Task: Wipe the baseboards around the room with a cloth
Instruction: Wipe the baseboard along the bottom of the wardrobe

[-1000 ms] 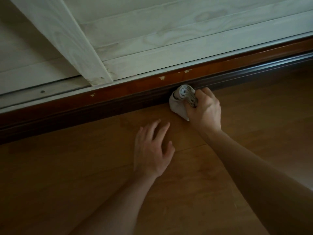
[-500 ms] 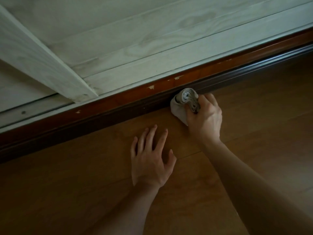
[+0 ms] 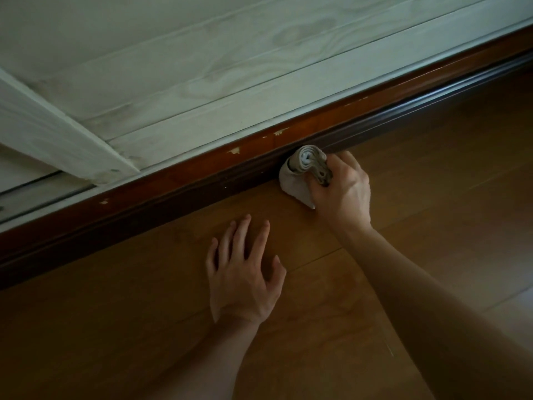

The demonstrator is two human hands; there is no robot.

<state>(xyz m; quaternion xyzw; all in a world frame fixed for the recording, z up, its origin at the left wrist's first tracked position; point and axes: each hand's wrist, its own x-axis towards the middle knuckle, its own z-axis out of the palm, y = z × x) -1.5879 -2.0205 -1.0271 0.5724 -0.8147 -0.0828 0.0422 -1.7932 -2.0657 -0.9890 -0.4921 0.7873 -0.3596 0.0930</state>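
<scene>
Right hand (image 3: 341,189): fingers curled round bunched cloth (image 3: 294,183), part-hidden, against baseboard (image 3: 173,194) | Left hand (image 3: 245,272): fingers spread flat on floor (image 3: 432,183) | baseboard ends cut off by frame.

In the last sec. the right hand (image 3: 343,192) w/ the cloth (image 3: 300,177) has slid to the right along the baseboard (image 3: 173,194), now further past the paint chips (image 3: 235,151). The left hand (image 3: 245,278) also shifted a bit right on the floor (image 3: 432,168).
</scene>
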